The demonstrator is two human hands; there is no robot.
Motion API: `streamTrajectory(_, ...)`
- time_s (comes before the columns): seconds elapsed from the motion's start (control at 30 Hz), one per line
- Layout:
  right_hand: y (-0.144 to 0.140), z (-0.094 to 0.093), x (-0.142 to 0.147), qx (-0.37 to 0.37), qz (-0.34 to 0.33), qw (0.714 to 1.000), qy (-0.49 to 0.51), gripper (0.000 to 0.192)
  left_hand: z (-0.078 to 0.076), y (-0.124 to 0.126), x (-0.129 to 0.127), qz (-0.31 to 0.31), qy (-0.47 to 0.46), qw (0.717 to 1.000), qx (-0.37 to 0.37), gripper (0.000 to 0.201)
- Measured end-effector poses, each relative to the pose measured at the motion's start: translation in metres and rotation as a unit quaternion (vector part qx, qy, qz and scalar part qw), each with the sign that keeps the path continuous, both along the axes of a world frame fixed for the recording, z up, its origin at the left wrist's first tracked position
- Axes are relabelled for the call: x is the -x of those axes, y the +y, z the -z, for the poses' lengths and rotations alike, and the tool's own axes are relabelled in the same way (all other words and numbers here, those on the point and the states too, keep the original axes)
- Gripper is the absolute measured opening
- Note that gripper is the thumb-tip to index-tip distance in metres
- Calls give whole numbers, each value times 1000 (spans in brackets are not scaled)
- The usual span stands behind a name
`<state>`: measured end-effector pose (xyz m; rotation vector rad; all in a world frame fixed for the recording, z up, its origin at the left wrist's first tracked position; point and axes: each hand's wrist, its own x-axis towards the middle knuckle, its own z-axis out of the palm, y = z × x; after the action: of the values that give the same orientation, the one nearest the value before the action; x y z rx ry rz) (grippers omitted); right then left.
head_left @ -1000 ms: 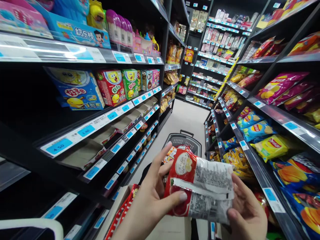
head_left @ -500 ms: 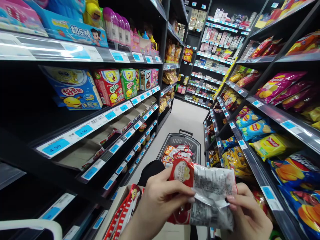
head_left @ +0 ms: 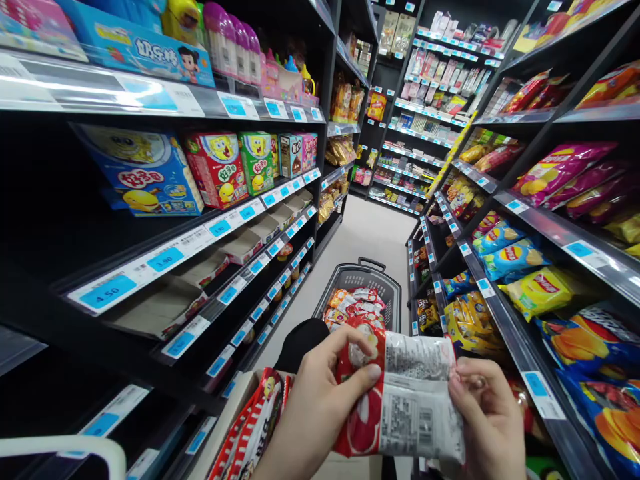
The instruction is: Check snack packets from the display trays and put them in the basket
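Lower now, both hands, left hand [head_left: 313, 400] and right hand [head_left: 487, 420], are gripping the snack packets [head_left: 405, 400], inspecting them; basket [head_left: 363, 280] is waiting just beyond.

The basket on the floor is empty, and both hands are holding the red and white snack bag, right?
Not quite. The head view shows the basket has snack packets in it. Both the left hand and right hand do hold the red and white snack bag.

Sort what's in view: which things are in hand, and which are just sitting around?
In hand: red-and-white snack packet, gripped by left hand and right hand.

Just around: grey basket holding similar packets on the floor ahead, chip bags on right shelves, cartoon boxes on left shelves, red packets in the carton below.
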<state>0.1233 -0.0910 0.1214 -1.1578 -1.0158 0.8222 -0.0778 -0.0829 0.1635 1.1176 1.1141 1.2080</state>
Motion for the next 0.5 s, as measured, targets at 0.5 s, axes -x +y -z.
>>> streamTrajectory(0.5,111,163,-52,190,158,968,-30,22,-2,-3,44,75,658,737,138,20)
